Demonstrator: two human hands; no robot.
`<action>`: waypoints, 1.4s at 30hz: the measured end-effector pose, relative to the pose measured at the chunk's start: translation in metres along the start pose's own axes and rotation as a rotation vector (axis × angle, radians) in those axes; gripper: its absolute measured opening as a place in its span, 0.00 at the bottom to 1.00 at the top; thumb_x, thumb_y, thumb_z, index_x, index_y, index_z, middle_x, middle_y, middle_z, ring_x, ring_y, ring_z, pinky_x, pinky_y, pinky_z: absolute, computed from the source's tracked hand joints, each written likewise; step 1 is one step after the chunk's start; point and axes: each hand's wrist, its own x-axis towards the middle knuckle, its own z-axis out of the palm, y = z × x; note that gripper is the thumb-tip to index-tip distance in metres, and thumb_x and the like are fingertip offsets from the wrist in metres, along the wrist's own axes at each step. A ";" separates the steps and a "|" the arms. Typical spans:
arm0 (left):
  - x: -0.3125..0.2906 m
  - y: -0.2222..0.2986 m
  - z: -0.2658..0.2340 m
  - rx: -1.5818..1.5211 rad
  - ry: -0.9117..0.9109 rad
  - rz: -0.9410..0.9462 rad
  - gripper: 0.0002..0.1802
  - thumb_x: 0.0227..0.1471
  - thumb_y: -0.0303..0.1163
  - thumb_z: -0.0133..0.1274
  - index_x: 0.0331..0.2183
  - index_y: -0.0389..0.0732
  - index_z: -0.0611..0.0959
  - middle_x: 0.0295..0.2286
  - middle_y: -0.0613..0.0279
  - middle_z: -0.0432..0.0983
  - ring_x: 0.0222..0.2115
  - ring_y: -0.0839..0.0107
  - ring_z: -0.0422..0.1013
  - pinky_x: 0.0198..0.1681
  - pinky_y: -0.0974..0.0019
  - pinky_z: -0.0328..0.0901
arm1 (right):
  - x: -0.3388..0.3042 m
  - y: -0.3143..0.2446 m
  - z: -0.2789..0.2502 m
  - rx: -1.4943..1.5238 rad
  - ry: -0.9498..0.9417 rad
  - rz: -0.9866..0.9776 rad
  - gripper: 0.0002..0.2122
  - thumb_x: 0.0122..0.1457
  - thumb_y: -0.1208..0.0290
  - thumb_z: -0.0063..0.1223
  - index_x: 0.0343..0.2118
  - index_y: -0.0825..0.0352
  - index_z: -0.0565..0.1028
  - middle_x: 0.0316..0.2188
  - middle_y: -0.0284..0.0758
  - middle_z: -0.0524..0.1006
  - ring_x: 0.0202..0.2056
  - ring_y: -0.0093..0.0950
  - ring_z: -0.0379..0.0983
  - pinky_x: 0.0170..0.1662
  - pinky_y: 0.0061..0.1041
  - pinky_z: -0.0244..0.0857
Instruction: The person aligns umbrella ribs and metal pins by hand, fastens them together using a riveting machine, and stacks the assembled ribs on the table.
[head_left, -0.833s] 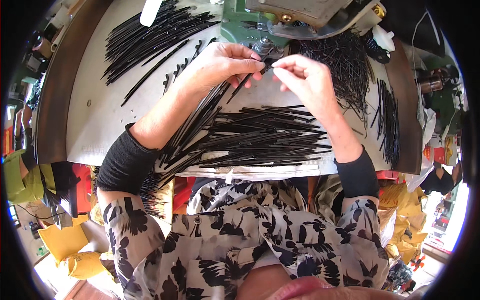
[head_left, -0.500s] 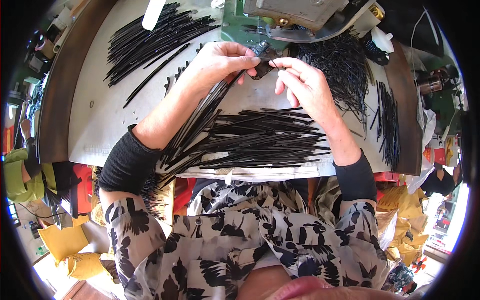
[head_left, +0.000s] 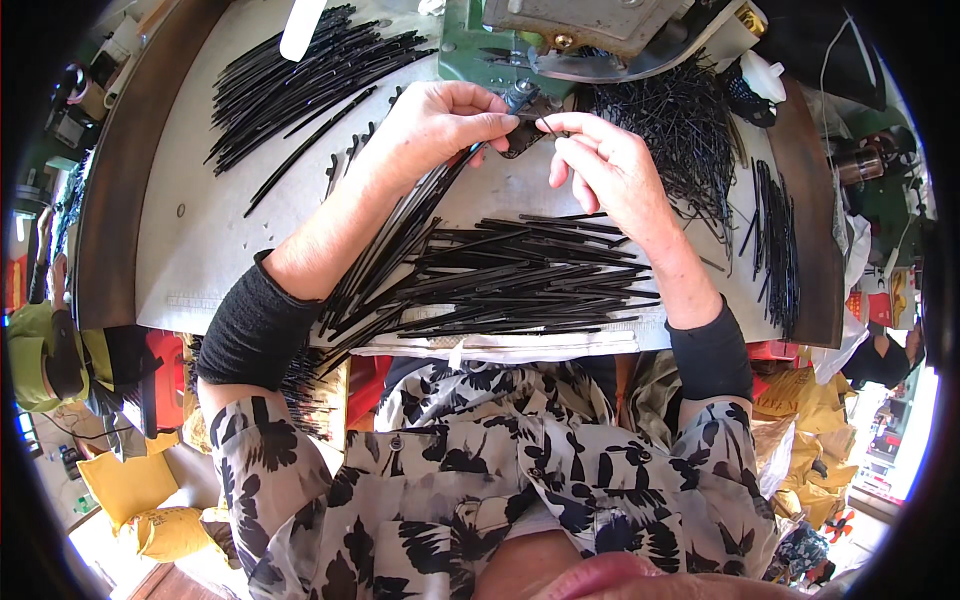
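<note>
Both of my hands meet over the table, just below the metal machine head [head_left: 580,25]. With thumb and forefinger, my left hand [head_left: 455,122] pinches a slim black strip close to a small metal part [head_left: 521,93] of the machine. My right hand [head_left: 610,160] grips a thin dark strand [head_left: 546,128] between its fingertips, its other fingers curled loosely. Long black strips [head_left: 400,230] run from beneath my left hand toward the table's near edge. A wide pile of similar strips [head_left: 530,275] lies between my forearms. The fingertips partly hide the pinched pieces.
Black strips are heaped in a pile [head_left: 310,90] at the far left. A tangled mass of thin black strands [head_left: 670,140] sits right of the machine's green base [head_left: 465,50]. Another narrow bundle [head_left: 775,250] lies near the right edge. Yellow sacks [head_left: 800,440] stand below right.
My hands stay almost in place, fingertips still together by the machine. At the far left, another person's arm has shifted downward.
</note>
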 end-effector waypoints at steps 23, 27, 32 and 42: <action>0.010 0.014 -0.005 -0.060 -0.017 -0.082 0.16 0.50 0.39 0.53 0.31 0.34 0.82 0.11 0.70 0.66 0.09 0.86 0.55 0.12 0.80 0.48 | 0.015 -0.004 -0.006 0.310 -0.001 0.093 0.14 0.58 0.72 0.45 0.46 0.71 0.71 0.23 0.33 0.74 0.14 0.14 0.61 0.18 0.11 0.54; 0.004 0.015 -0.004 0.063 0.051 -0.011 0.14 0.48 0.38 0.52 0.29 0.37 0.83 0.11 0.68 0.68 0.10 0.84 0.59 0.12 0.78 0.51 | 0.017 0.005 -0.006 0.520 0.061 0.039 0.13 0.58 0.72 0.46 0.43 0.73 0.71 0.25 0.36 0.76 0.21 0.20 0.72 0.25 0.17 0.65; 0.000 0.017 0.014 0.357 -0.031 0.119 0.16 0.49 0.42 0.51 0.30 0.39 0.82 0.11 0.69 0.68 0.13 0.82 0.63 0.18 0.75 0.57 | 0.016 0.027 -0.021 0.896 0.168 -0.036 0.11 0.59 0.74 0.43 0.43 0.73 0.70 0.29 0.37 0.76 0.29 0.23 0.74 0.32 0.20 0.71; -0.015 0.010 0.008 0.813 0.084 0.392 0.14 0.48 0.42 0.53 0.29 0.41 0.83 0.18 0.54 0.75 0.19 0.58 0.72 0.25 0.63 0.66 | 0.020 0.020 -0.010 0.605 0.252 0.047 0.11 0.60 0.69 0.45 0.39 0.72 0.72 0.34 0.36 0.74 0.34 0.25 0.74 0.36 0.22 0.70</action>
